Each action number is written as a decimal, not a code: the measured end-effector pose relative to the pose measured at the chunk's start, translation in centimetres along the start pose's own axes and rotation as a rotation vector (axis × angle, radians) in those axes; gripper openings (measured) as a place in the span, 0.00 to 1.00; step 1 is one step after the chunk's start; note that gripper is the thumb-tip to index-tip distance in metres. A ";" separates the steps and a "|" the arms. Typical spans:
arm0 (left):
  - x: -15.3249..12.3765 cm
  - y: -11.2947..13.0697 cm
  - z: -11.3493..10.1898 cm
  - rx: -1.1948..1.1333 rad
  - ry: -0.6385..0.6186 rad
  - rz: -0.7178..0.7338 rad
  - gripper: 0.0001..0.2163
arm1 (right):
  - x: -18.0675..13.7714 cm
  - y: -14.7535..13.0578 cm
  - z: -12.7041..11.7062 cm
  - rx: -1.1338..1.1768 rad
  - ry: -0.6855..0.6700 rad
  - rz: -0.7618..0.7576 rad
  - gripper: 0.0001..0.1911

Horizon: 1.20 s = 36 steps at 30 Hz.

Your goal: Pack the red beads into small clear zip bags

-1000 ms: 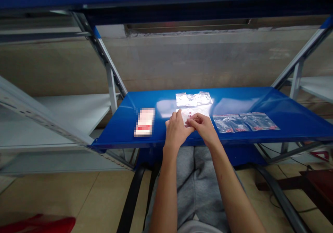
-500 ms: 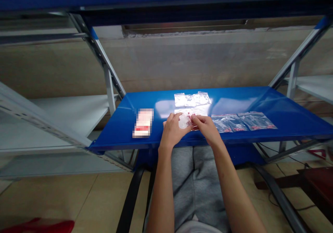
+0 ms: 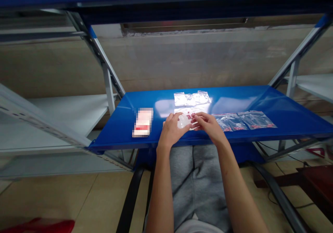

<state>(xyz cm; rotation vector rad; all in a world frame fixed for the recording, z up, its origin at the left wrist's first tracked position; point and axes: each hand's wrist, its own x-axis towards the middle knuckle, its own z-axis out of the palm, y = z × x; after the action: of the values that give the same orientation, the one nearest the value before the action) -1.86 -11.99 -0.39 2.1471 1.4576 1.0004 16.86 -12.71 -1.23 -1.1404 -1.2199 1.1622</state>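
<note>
My left hand (image 3: 171,127) curves around a whitish translucent plastic piece (image 3: 183,122), thumb on the near side and fingers on the far side. I cannot tell whether this piece is a bag or a small dish. Small red beads (image 3: 190,115) lie in a cluster by its right edge. Right beside the beads is my right hand (image 3: 208,124), its fingers loosely bent and apart, with nothing plainly held. Behind both hands a clear plastic bag (image 3: 192,109) lies flat, partly covered by them.
Several clear zip bags with red beads (image 3: 256,120) lie in a row on the right of the blue table (image 3: 291,118). More clear bags (image 3: 191,99) shine at the back. A blurred pink-and-white item (image 3: 143,122) is on the left. Metal posts (image 3: 104,63) flank the table.
My right hand has drawn slightly right from the beads, and its fingers have loosened. More of the red cluster shows now. My left hand stays nearly in place around the translucent piece.
</note>
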 end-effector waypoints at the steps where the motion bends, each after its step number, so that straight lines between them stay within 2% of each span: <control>1: 0.0 -0.1 0.0 0.014 0.014 0.000 0.24 | 0.4 0.3 -0.7 -0.047 0.064 -0.009 0.18; 4: 0.1 0.0 0.0 0.078 0.088 -0.002 0.25 | 1.8 1.1 -2.7 -0.332 0.280 -0.045 0.11; 6: 0.2 0.2 0.1 0.091 0.146 0.017 0.26 | 2.9 1.5 -3.7 -0.575 0.347 -0.067 0.09; 10: 0.4 0.8 0.8 0.064 0.182 0.077 0.26 | 4.1 1.5 -4.3 -0.967 0.310 -0.110 0.11; 13: 0.5 1.0 1.7 0.065 0.151 0.109 0.27 | 4.1 1.6 -4.3 -1.093 0.276 -0.105 0.13; 20: 0.8 0.0 3.4 -0.017 0.070 0.116 0.31 | 4.1 2.0 -4.1 -1.182 0.238 -0.072 0.12; 29: 0.7 -0.1 3.7 -0.097 0.039 0.065 0.29 | 4.0 1.4 -3.9 -1.215 0.251 -0.052 0.12; 33: 0.6 0.0 3.6 -0.097 0.035 0.071 0.29 | 3.6 0.5 -3.7 -1.049 0.245 -0.136 0.09; 36: 0.6 0.2 3.3 -0.102 0.047 0.083 0.28 | 2.7 -0.3 -2.8 -0.811 0.138 -0.220 0.09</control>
<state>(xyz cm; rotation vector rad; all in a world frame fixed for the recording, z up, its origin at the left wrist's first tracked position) 0.76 -11.19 -2.29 2.1396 1.3176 1.1366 19.67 -10.00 -0.82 -1.5835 -1.7171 0.3940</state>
